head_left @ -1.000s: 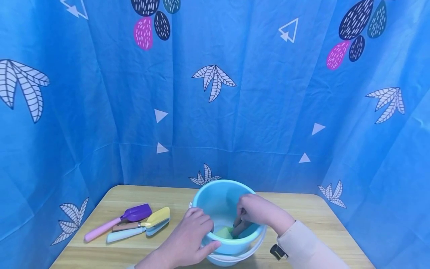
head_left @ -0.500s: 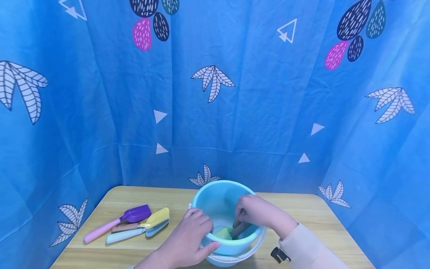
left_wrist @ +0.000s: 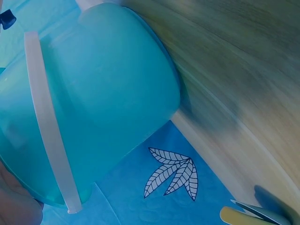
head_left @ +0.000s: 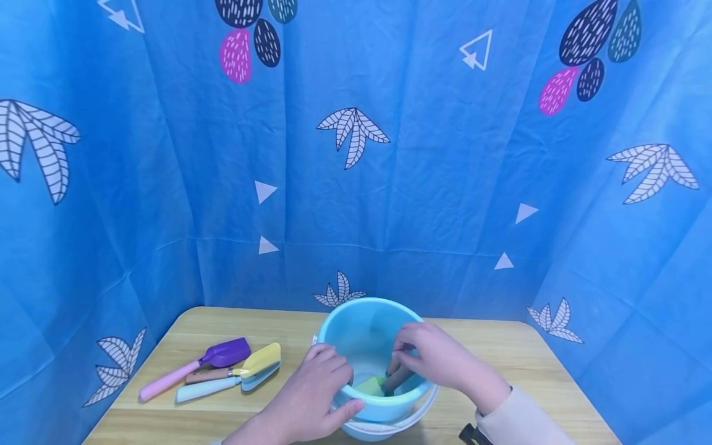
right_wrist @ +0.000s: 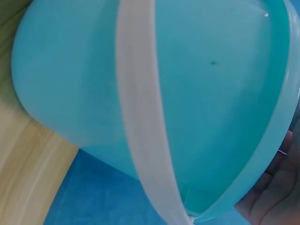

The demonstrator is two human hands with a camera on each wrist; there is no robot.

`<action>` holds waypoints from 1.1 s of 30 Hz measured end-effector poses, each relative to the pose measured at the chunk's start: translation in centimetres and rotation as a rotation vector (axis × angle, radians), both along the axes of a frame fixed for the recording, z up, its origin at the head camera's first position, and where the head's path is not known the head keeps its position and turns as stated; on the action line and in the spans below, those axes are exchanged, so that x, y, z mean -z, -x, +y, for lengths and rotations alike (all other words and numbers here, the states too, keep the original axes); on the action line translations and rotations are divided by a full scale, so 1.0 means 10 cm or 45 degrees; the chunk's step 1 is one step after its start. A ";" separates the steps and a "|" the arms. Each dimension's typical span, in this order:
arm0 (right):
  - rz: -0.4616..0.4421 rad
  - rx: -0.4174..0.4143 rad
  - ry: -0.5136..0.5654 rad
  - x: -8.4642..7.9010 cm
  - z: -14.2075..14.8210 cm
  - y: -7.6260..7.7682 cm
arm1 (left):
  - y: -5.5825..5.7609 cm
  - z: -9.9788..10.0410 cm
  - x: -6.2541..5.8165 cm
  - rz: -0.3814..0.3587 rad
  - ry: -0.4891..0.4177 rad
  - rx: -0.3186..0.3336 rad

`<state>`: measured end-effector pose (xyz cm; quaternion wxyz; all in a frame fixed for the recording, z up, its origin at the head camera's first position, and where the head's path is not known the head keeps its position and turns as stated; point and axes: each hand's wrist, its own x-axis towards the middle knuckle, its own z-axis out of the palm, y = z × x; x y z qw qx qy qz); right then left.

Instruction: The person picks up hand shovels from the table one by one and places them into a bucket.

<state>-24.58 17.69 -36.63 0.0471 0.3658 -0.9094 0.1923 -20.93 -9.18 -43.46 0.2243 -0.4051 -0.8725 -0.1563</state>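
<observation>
A light-blue bucket (head_left: pixel 384 408) with a white bail handle (right_wrist: pixel 140 103) stands on the wooden table. My left hand (head_left: pixel 319 389) grips its near-left rim, the thumb outside and the other fingers over the edge. Inside the bucket leans a small shovel with a green blade (head_left: pixel 371 386) and a brown handle (head_left: pixel 399 377). Over the right rim my right hand (head_left: pixel 431 355) reaches in and pinches the top of that brown handle with thumb and fingers. In the right wrist view the bucket wall (right_wrist: pixel 70 70) hides the shovel, and part of my right hand (right_wrist: pixel 276 192) shows past the rim.
On the left of the table lie a purple shovel (head_left: pixel 225 352) with a pink handle, a yellow shovel (head_left: pixel 261 358) with a wooden handle, and a light-blue shovel (head_left: pixel 208 389) partly under the yellow one. A blue patterned curtain (head_left: pixel 445 185) surrounds the wooden table (head_left: pixel 517 364).
My right hand and sleeve have shifted slightly to the right, and its thumb stands out more from the fingers. The left hand, bucket and shovel stay in place.
</observation>
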 end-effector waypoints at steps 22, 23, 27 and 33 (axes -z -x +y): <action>0.135 -0.059 0.427 0.39 0.06 -0.27 | 0.01 -0.01 0.01 -0.012 -0.006 0.003; 0.161 -0.054 0.445 0.41 0.07 -0.28 | 0.01 -0.01 0.01 -0.010 -0.005 0.004; 0.219 -0.043 0.485 0.48 0.07 -0.30 | 0.01 0.00 0.01 -0.003 -0.007 0.007; 0.288 -0.091 0.467 0.55 0.09 -0.31 | 0.01 0.01 0.00 -0.009 -0.016 0.017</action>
